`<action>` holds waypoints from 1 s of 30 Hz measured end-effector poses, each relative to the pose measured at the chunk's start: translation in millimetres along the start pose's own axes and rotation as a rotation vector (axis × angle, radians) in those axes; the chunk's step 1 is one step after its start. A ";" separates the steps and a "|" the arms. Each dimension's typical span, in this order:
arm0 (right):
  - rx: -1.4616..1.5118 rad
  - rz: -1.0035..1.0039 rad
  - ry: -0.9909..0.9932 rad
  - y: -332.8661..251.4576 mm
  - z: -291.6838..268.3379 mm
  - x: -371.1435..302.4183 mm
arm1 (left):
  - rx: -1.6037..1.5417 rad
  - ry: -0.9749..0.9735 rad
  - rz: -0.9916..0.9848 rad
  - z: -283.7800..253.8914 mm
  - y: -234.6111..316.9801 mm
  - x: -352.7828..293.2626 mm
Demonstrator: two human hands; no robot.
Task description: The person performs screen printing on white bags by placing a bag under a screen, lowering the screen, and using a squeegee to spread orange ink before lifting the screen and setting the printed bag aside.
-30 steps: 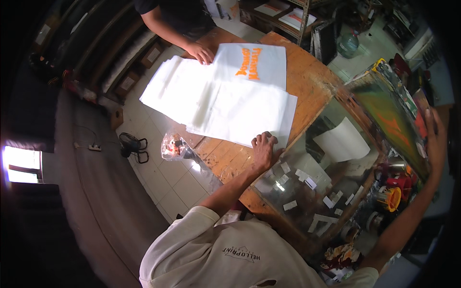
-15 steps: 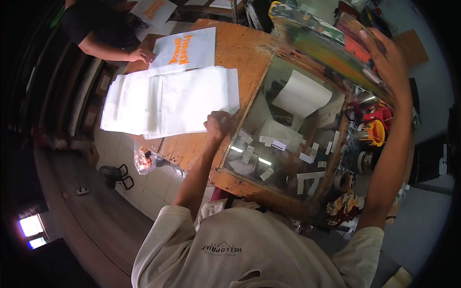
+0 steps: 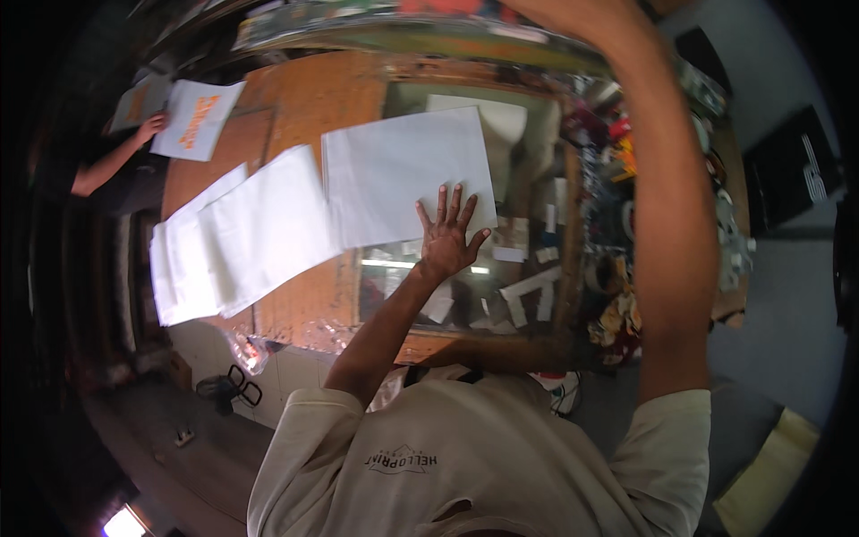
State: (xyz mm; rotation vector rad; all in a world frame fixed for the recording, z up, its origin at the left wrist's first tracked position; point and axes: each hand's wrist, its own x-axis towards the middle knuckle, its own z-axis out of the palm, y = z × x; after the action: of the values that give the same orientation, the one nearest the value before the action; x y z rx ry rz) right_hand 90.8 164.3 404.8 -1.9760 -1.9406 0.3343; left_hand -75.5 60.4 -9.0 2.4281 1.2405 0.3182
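Note:
My left hand (image 3: pixel 450 234) lies palm down with its fingers spread. It rests on the right part of a white sheet (image 3: pixel 394 174), which lies partly over a glass panel (image 3: pixel 438 291) set in the wooden table. My right arm stretches up to the paint-stained screen printing frame (image 3: pixel 376 38), which is tilted up at the far side. At the frame's right part my right hand (image 3: pixel 559 12) grips it, cut off by the upper edge with its fingertips out of sight. Left of the sheet is a fanned stack of white sheets (image 3: pixel 268 228).
A co-worker's hand (image 3: pixel 152 127) at the far left holds a white sheet with orange print (image 3: pixel 199 119). Paper scraps and tape strips (image 3: pixel 532 291) lie about the glass. Cluttered pots and rags (image 3: pixel 613 318) line the table's right side. A black box (image 3: pixel 792 170) stands farther right.
A white sheet has come off the stack rightward onto the glass, and my left hand has opened flat on it. The co-worker's printed sheet has moved away left. The view has turned.

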 end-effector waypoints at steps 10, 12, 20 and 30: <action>-0.013 -0.086 0.067 10.2 -10.9 0.1 | 0.090 -0.173 0.128 25.4 66.1 -5.4; -0.085 -0.190 0.163 15.3 -5.5 -1.3 | 0.069 -0.164 0.141 24.3 69.2 -12.0; -0.145 -0.327 0.314 29.1 11.7 -12.7 | 0.005 -0.156 0.205 30.8 81.8 -8.2; -0.145 -0.307 0.238 26.6 10.3 -9.8 | 0.046 -0.163 0.259 45.5 99.4 -6.6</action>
State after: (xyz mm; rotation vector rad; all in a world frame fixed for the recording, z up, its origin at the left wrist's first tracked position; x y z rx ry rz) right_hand 110.6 155.3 383.9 -1.6722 -2.1139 -0.1179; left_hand 9.5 -8.6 -6.0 2.5989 0.8750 0.1596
